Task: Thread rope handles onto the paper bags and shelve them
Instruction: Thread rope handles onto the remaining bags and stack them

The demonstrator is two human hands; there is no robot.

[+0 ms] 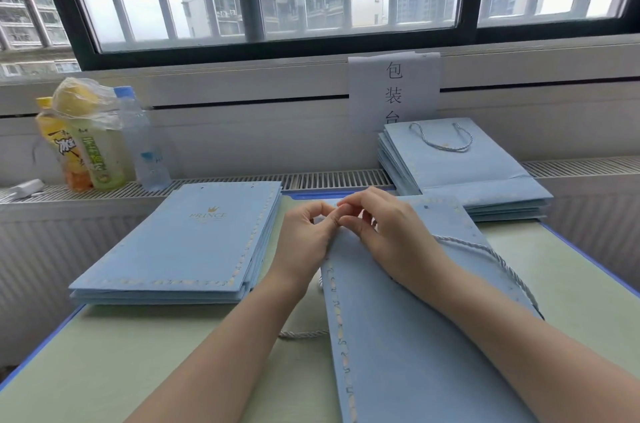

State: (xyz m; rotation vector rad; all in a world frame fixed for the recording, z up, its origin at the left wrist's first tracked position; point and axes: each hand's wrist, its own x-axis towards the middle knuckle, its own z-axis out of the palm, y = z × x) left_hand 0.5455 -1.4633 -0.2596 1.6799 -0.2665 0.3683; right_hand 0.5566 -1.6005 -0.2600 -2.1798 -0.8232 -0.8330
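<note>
A flat light-blue paper bag [408,346] lies in front of me on the green table [145,360]. My left hand [304,235] and my right hand [381,232] meet at its top left corner, fingertips pinched together there; what they pinch is hidden. A white-blue twisted rope handle [491,256] curves over the bag's right side under my right forearm. Another piece of rope [301,333] shows on the table left of the bag.
A stack of flat blue bags without handles [187,242] lies at the left. A stack of bags with a rope handle on top [460,166] leans at the back right. Drink bottles [100,138] stand on the radiator grille below the window. A paper sign [394,90] hangs behind.
</note>
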